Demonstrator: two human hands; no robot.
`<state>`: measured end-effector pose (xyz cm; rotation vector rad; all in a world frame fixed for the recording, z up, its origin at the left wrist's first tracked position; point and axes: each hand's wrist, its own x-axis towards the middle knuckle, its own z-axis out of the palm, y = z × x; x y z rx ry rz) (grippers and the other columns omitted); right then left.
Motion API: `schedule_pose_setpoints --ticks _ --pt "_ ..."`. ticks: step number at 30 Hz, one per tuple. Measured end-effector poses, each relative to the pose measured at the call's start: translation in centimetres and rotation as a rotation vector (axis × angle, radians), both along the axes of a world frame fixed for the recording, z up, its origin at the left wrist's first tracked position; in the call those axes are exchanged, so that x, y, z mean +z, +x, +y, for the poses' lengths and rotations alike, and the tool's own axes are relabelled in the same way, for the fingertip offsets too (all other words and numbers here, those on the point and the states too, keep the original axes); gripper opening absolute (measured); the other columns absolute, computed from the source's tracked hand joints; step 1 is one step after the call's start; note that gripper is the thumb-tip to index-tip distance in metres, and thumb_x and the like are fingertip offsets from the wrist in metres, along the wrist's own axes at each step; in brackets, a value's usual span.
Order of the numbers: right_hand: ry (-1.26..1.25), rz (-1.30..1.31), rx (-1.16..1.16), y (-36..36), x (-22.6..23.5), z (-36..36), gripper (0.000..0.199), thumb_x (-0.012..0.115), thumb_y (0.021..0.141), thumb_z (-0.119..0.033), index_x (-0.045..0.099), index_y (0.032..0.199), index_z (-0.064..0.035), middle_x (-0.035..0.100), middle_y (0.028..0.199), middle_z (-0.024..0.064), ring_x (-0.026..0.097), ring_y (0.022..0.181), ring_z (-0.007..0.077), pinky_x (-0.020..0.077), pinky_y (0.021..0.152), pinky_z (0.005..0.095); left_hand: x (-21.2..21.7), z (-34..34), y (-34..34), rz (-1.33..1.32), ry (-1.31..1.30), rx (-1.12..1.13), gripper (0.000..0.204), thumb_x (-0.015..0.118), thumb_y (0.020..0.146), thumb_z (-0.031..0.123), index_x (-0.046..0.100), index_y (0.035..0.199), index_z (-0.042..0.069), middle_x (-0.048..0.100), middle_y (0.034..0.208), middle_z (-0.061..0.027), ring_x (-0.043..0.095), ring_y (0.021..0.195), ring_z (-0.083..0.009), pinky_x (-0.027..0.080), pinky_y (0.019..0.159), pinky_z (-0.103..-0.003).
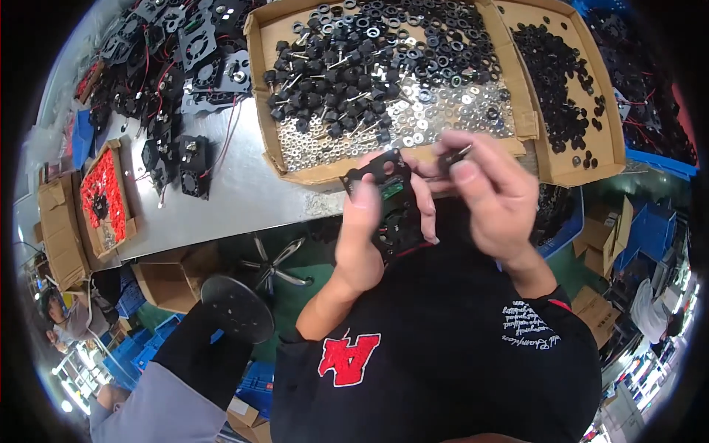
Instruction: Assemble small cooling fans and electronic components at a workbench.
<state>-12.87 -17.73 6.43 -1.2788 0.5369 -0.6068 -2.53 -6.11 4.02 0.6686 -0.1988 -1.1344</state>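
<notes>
Left hand [363, 235] grips a black fan frame [390, 203] upright while right hand [493, 190], just right of it, pinches a small screw [452, 157].

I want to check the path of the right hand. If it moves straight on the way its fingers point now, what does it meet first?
The right hand points left, toward the black fan frame held by the left hand. It would probably meet that frame first; its fingertips already seem to touch it.
</notes>
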Motion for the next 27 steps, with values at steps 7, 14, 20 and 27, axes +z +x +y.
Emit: schedule_pose_setpoints --ticks 7,14,20,27 --pt "-0.090 0.037 0.203 0.4 2.6 -1.1 0.025 0.056 0.092 0.004 0.060 0.115 0.0120 0.060 0.112 0.0159 0.068 0.094 0.0205 0.0579 0.080 0.0278 0.9 -0.1 -0.1 -0.105 0.234 0.045 0.075 0.008 0.100 0.061 0.048 0.116 0.000 0.060 0.084 -0.0102 0.053 0.066 -0.0147 0.043 0.060 -0.026" --pt "-0.462 0.138 0.207 0.8 2.3 -0.9 0.023 0.071 0.078 0.010 0.068 0.100 0.0066 0.065 0.096 0.0138 0.069 0.080 0.0159 0.0569 0.061 0.0221 1.2 -0.6 -0.2 -0.348 0.338 0.035 0.066 0.012 0.102 0.057 0.049 0.114 0.003 0.059 0.087 -0.0031 0.048 0.069 -0.0079 0.038 0.062 -0.023" --pt "-0.474 0.146 0.295 0.7 2.1 -1.3 0.024 0.073 0.078 0.010 0.067 0.101 0.0052 0.065 0.095 0.0122 0.067 0.086 0.0144 0.0560 0.073 0.0246 0.3 -0.3 -1.1 -0.524 0.406 0.048 0.068 0.018 0.101 0.062 0.041 0.126 0.003 0.051 0.113 -0.0095 0.055 0.101 -0.0174 0.047 0.087 -0.031" --pt "-0.040 -0.109 0.124 -0.6 -0.1 0.0 0.021 0.069 0.085 0.008 0.064 0.105 0.0091 0.065 0.104 0.0135 0.069 0.093 0.0185 0.0575 0.082 0.0276 1.4 -0.5 -0.9 -0.794 0.456 0.096 0.062 0.041 0.098 0.047 0.037 0.128 -0.007 0.057 0.100 -0.0186 0.057 0.086 -0.0255 0.046 0.079 -0.037"
